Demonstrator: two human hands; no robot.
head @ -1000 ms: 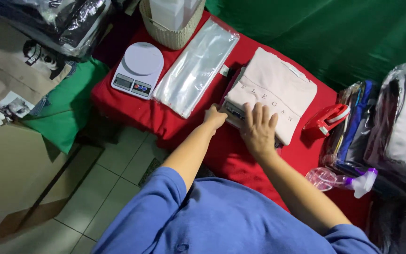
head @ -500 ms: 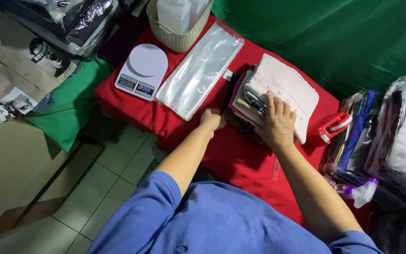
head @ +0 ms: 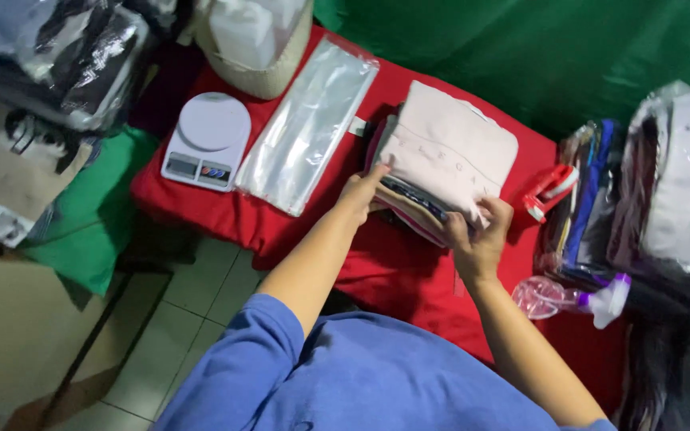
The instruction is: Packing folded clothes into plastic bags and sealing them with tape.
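We are looking down at a low desk draped in red cloth, with our two bare arms reaching out from blue sleeves. Lying near the middle of the desk is a stack of folded clothes, a pale pink garment on top and darker layers showing along its near edge. Our left hand is touching the stack's left near corner, its grip partly spread with the fingertips resting on the fabric. Our right hand is pinching the near right edge of the stack, thumb on top and fingers tucked underneath.

Left of the stack, a long clear plastic bag is lying flat, and beside that a white kitchen scale. A woven basket is standing at the far edge. To the right, a red tape dispenser is sitting just beside the stack, a clear spray bottle is lying near our right forearm, and bagged clothes are piled beyond.
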